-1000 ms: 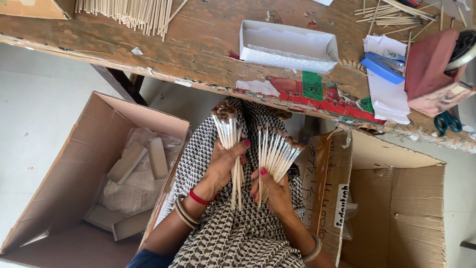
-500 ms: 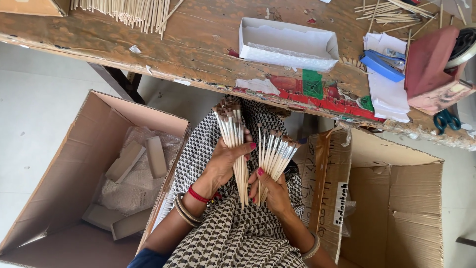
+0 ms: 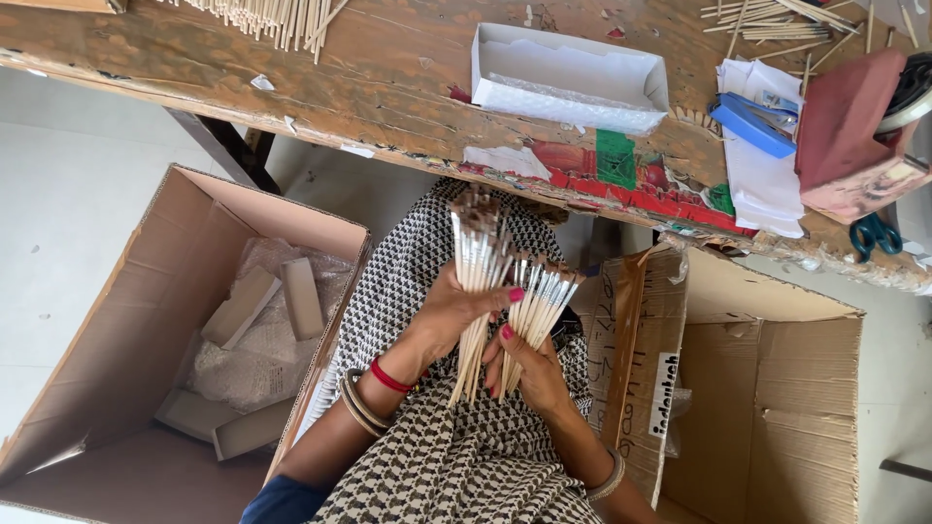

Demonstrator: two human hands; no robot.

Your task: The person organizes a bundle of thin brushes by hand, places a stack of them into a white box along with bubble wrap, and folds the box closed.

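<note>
Gripping brush bundles (image 3: 481, 281), hands (image 3: 456, 315) apparently hide the handles' middles.

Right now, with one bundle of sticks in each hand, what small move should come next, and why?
Probably bring the two bundles together into one. The left hand grips a tall bundle of sticks upright, while the right hand holds a smaller fan of sticks leaning right. They nearly touch at the bottom and spread apart at the tips, so closing the right fan against the left bundle looks natural.
</note>
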